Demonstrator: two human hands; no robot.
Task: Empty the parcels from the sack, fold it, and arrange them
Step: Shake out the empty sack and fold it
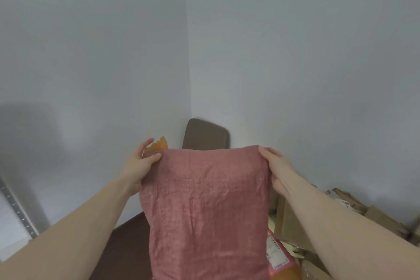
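Observation:
A pink woven sack [209, 207] hangs upright in front of me, held up at chest height. My left hand [142, 163] pinches its top left corner, where an orange scrap [159, 144] sticks up by the fingers. My right hand [276, 166] grips the top right corner. Parcels lie low on the right: brown paper packages [293, 220] and a pink one with a white label [278, 254], partly hidden behind the sack and my right forearm.
A brown chair back [205, 134] stands in the corner of the white walls, behind the sack. Dark floor [127, 241] shows at the lower left. A perforated metal rack post [16, 209] runs along the left edge.

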